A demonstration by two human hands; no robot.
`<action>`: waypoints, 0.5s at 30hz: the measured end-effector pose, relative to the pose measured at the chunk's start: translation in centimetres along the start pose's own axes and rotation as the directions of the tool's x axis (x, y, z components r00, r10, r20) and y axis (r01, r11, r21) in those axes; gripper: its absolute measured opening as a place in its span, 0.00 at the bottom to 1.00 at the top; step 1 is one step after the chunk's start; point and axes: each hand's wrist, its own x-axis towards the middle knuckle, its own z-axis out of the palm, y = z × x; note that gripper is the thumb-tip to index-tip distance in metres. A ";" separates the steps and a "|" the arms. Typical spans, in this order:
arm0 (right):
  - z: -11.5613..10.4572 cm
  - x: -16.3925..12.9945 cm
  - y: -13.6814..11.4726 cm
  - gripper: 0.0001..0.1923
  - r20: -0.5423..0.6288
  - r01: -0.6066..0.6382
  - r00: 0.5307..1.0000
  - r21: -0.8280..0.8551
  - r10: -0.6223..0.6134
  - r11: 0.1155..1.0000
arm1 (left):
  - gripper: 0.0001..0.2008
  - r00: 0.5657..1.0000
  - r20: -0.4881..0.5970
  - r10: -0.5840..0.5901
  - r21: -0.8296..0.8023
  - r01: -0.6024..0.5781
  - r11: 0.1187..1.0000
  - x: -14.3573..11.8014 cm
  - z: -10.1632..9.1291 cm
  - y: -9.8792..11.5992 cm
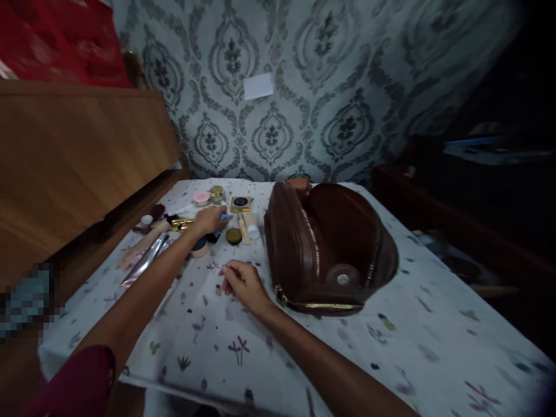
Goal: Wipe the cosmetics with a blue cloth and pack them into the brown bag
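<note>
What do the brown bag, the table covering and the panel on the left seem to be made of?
Brown bag: leather or a leather-like material, going by its smooth dull sheen, with a gold-toned metal zip. Table covering: thin printed fabric, white with small flowers and wrinkles. Panel: wood or wood-look laminate, with visible grain and a satin finish.

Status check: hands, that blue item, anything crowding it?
Left hand on blue item, grip unclear. Right hand resting on cloth, empty. Cosmetics crowd close; open brown bag right.
</note>
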 end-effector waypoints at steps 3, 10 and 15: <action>0.0 0.1 0.2 0.15 0.015 0.018 1.000 -0.007 -0.018 1.000 | 0.17 0.999 -0.035 0.031 -0.051 -0.033 0.998 -0.1 0.5 -0.1; -0.1 -0.1 -0.1 0.20 0.006 -0.004 1.000 -0.034 0.004 0.999 | 0.15 0.983 -0.178 0.040 -0.273 -0.088 0.958 0.3 0.3 -0.8; -0.2 -0.2 -0.2 0.21 0.016 -0.016 1.000 -0.030 0.016 0.999 | 0.22 0.967 -0.247 -0.066 -0.405 -0.041 0.913 -1.5 -1.8 -6.1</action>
